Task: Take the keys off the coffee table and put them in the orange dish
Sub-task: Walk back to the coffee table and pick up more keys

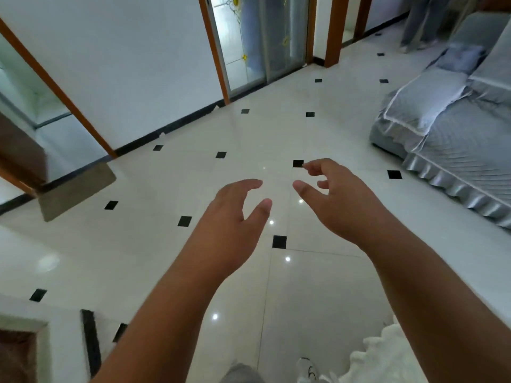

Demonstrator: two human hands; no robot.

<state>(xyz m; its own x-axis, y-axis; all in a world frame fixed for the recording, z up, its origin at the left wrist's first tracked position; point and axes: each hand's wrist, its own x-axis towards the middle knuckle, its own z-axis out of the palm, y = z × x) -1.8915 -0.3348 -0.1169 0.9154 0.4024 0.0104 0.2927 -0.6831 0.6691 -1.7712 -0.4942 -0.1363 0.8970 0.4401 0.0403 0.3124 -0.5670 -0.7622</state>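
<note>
Both of my hands are stretched out in front of me over a glossy white tiled floor. My left hand (pixel 235 214) has loosely curved fingers and holds nothing. My right hand (pixel 334 197) is a little higher and to the right, its fingers relaxed and slightly curled, also holding nothing. No keys, coffee table or orange dish appear in the head view.
A grey-covered sofa (pixel 448 134) with a frilled skirt fills the right side. Glass sliding doors (pixel 257 42) with wooden frames stand at the back. A grey doormat (pixel 74 192) lies at a doorway on the left. A white fringed cloth (pixel 387 355) shows at the bottom right.
</note>
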